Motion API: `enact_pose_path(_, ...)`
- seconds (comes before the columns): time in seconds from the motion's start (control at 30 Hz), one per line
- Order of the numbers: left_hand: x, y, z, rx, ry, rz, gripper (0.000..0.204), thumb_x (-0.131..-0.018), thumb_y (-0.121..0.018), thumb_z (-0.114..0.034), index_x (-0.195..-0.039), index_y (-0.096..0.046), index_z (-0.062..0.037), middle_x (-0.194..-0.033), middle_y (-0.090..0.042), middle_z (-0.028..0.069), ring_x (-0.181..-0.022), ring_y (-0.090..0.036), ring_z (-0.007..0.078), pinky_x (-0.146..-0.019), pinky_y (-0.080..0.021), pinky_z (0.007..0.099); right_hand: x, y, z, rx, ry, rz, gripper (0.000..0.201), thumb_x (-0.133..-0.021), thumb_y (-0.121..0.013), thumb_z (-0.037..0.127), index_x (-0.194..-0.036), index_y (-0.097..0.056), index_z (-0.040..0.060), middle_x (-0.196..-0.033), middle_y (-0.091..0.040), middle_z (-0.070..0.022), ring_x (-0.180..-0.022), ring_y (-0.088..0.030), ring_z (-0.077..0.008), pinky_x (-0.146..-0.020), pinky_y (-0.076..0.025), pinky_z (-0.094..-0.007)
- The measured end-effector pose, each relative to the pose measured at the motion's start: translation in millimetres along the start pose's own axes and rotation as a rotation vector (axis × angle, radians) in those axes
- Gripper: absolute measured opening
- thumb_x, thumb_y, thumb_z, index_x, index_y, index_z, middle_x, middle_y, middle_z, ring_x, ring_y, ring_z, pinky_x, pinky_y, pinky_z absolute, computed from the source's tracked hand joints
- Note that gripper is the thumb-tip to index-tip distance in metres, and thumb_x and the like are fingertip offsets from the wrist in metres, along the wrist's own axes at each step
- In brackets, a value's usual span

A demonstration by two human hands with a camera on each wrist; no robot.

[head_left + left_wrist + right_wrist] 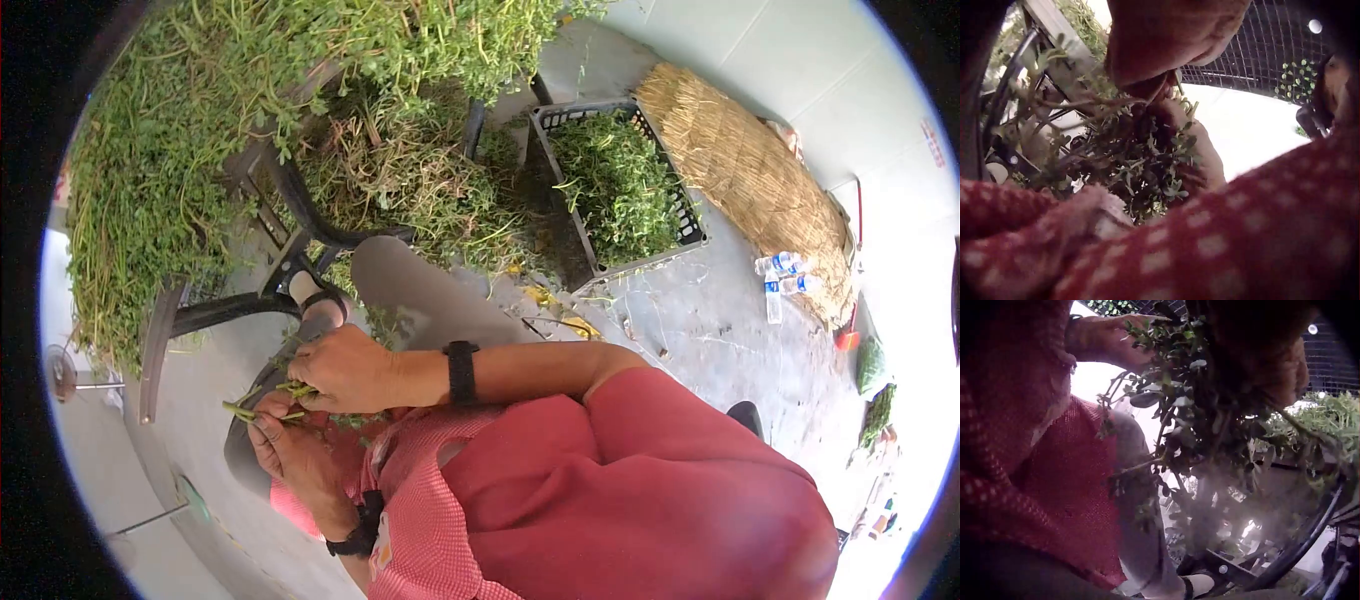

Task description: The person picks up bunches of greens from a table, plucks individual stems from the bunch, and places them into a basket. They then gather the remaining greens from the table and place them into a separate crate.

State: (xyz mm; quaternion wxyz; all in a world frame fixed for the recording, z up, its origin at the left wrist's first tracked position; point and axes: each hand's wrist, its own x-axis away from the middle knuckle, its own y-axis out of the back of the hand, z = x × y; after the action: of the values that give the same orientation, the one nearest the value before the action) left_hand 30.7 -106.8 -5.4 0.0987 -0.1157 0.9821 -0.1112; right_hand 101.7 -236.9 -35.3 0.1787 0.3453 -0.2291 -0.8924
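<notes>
In the head view my right hand (345, 370) holds a small bunch of green leafy stems (295, 388), cut ends poking out past the fingers. My left hand (295, 460) is close below it, thumb and finger pinching a stem (238, 410). The left wrist view shows the left thumb (1172, 37) large at the top, with small-leaved sprigs (1141, 169) hanging below. From the right wrist, leafy sprigs (1179, 406) hang beneath the shadowed right hand (1279, 369). Both hands are over the lap, above the red checked apron (430, 510).
A large heap of greens (160, 180) lies on a raised support to the left. Behind the knees, loose stems (410, 180) pile on the floor. A black plastic crate (565, 215) holds leafy sprigs. Rolled straw matting (740, 150) and plastic bottles (775, 285) are at the right.
</notes>
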Motion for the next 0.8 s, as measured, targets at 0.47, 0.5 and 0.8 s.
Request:
enact_pose_path(0.47, -10.6, -18.0, -14.4, 0.089, -0.038, 0.025, 0.024, -0.096, -0.044, -0.031, -0.095, -0.047, -0.0072, -0.092, -0.048, 0.0028, -0.081, -0.045, 0.0123, -0.077, -0.039, 0.0276, -16.8, 12.0, 3.2, -0.287, -0.243, -0.141, 0.023, -0.071, -0.062, 0.02, -0.064, -0.05, 0.0019, -0.06, -0.055, -0.0128, -0.051, -0.053, -0.0252, -0.05, -0.043, -0.035)
enact_pose_path(0.5, -11.9, -10.3, -18.3, 0.088, -0.034, 0.031, 0.024, -0.096, -0.044, -0.031, -0.095, -0.047, -0.0072, -0.092, -0.048, 0.0028, -0.081, -0.045, 0.0123, -0.077, -0.039, 0.0276, -15.2, 14.4, 8.6, -0.904, -0.422, -0.049, 0.021, -0.074, -0.061, 0.019, -0.066, -0.053, 0.0008, -0.061, -0.056, -0.0124, -0.05, -0.052, -0.0195, -0.049, -0.042, -0.0329)
enact_pose_path(0.8, 9.8, -43.3, -40.4, -0.446, -0.165, 0.062, 0.089, -0.046, -0.075, -0.071, -0.092, -0.039, -0.0041, -0.076, -0.026, -0.0029, -0.067, -0.029, 0.007, -0.061, -0.022, 0.0202, 4.0, 51.1, 31.8, -0.766, 0.188, 0.041, 0.028, -0.08, -0.059, 0.021, -0.066, -0.053, -0.0032, -0.057, -0.051, -0.018, -0.051, -0.052, -0.0286, -0.048, -0.037, -0.0367)
